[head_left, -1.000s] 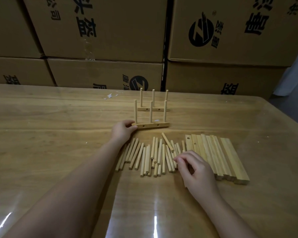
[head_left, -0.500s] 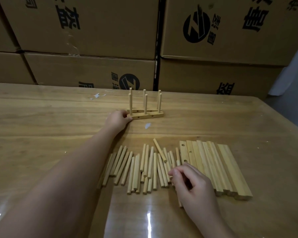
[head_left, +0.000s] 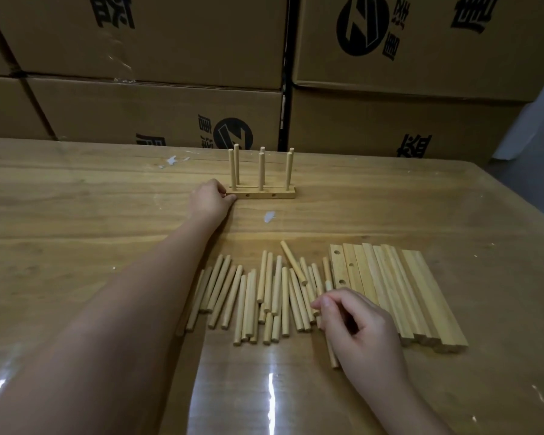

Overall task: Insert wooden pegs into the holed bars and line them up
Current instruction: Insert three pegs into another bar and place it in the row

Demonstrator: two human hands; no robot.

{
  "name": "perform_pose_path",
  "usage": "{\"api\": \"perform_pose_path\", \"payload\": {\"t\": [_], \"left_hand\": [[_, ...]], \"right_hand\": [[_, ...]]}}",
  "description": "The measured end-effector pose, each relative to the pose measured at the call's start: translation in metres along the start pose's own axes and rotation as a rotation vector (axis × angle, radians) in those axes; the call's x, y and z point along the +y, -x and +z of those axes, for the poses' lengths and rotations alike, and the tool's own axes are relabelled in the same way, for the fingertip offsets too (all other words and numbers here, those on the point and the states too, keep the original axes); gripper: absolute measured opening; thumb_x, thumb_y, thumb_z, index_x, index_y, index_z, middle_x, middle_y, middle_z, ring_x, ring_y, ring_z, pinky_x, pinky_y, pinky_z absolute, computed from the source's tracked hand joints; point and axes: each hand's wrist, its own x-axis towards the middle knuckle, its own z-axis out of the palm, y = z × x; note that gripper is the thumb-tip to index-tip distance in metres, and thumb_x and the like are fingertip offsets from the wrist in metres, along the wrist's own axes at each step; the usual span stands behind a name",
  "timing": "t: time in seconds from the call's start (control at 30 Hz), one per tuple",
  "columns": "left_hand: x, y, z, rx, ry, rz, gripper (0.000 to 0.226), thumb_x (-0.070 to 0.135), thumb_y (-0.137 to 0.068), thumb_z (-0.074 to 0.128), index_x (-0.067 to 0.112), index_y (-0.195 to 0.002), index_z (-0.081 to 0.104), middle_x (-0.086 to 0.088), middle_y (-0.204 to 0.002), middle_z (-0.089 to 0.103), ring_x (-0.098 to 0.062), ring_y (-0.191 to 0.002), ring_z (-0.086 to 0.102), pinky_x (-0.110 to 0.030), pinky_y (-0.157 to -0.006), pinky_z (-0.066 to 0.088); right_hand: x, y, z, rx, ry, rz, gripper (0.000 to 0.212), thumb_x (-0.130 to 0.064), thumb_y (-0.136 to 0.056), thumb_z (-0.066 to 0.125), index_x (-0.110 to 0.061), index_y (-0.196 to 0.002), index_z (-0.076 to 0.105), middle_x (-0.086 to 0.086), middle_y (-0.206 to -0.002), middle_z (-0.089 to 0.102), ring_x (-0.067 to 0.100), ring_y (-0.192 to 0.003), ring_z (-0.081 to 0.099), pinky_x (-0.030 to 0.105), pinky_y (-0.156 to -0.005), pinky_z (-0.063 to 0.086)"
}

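Observation:
Two holed bars, each with three upright pegs, stand side by side at the far middle of the table; the nearer bar [head_left: 264, 194] touches the one behind it. My left hand [head_left: 210, 202] rests against the nearer bar's left end, thumb and fingers pinching it. A spread of several loose wooden pegs [head_left: 264, 293] lies in front of me. To their right lies a row of several plain holed bars [head_left: 390, 287]. My right hand [head_left: 355, 324] hovers over the right side of the pegs, fingers curled, fingertips touching pegs; one peg pokes out beneath the palm.
The wooden table [head_left: 76, 230] has a glossy clear cover with white specks [head_left: 269, 216]. Stacked cardboard boxes [head_left: 170, 98] form a wall along the far edge. The table's right edge [head_left: 522, 215] curves away near a white cloth.
My left hand has pushed the nearer pegged bar away until it sits against the rear one. My right hand stays on the loose pegs.

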Motion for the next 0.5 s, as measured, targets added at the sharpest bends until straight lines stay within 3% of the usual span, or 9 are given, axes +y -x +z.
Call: {"api": "perform_pose_path", "payload": {"t": [0.13, 0.33, 0.43, 0.5], "left_hand": [[0.004, 0.000, -0.001, -0.032, -0.022, -0.037, 0.020, 0.040, -0.088, 0.063, 0.022, -0.096, 0.061, 0.002, -0.088, 0.062, -0.018, -0.085, 0.059, -0.038, -0.080, 0.054], [0.016, 0.020, -0.006, -0.005, 0.074, -0.116, 0.019, 0.035, -0.093, 0.059, 0.017, -0.100, 0.061, -0.002, -0.091, 0.063, -0.020, -0.087, 0.060, -0.036, -0.081, 0.052], [0.018, 0.051, -0.017, -0.046, 0.168, -0.045, 0.014, 0.031, -0.095, 0.056, 0.019, -0.098, 0.061, 0.000, -0.087, 0.063, -0.015, -0.079, 0.061, -0.025, -0.064, 0.046], [0.018, 0.079, -0.028, -0.015, 0.170, 0.052, 0.009, 0.028, -0.094, 0.056, 0.021, -0.094, 0.061, 0.004, -0.083, 0.061, -0.013, -0.079, 0.061, -0.025, -0.064, 0.047]], "right_hand": [[0.002, 0.000, 0.000, 0.004, 0.013, 0.003, 0.018, -0.029, -0.087, 0.051, -0.029, -0.077, 0.066, -0.010, -0.062, 0.056, 0.011, -0.057, 0.055, 0.031, -0.050, 0.045], [0.001, 0.000, 0.000, 0.007, 0.023, 0.003, 0.019, -0.033, -0.088, 0.048, -0.033, -0.078, 0.064, -0.015, -0.066, 0.057, 0.009, -0.057, 0.054, 0.023, -0.047, 0.043], [0.003, 0.001, 0.000, 0.004, 0.052, 0.018, 0.017, -0.027, -0.088, 0.052, -0.029, -0.078, 0.065, -0.017, -0.064, 0.056, 0.009, -0.059, 0.054, 0.019, -0.048, 0.041], [0.003, 0.001, 0.000, -0.005, 0.059, 0.033, 0.017, -0.022, -0.090, 0.056, -0.028, -0.079, 0.066, -0.019, -0.063, 0.056, 0.008, -0.060, 0.054, 0.015, -0.048, 0.038]]}}
